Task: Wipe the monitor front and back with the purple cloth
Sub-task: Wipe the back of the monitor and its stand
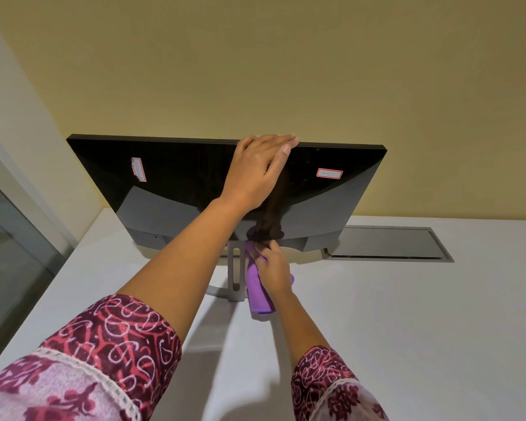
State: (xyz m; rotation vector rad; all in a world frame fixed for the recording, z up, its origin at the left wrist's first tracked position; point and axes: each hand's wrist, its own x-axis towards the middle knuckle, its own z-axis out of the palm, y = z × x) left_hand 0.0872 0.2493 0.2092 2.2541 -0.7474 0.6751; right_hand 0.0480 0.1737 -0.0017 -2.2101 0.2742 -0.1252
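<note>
The black monitor (176, 183) stands on a white desk with its glossy back side toward me, carrying two red-edged stickers. My left hand (255, 168) grips its top edge near the middle, fingers curled over the rim. My right hand (272, 265) holds the purple cloth (257, 290) against the lower edge of the monitor, right beside the grey stand neck (236, 268). The cloth hangs down folded below that hand, and its upper end touches the monitor's bottom edge.
The white desk (407, 314) runs to a yellow wall (286, 71) behind the monitor. A grey cable hatch (386, 243) is set into the desk at the right rear. A glass partition (9, 238) stands on the left.
</note>
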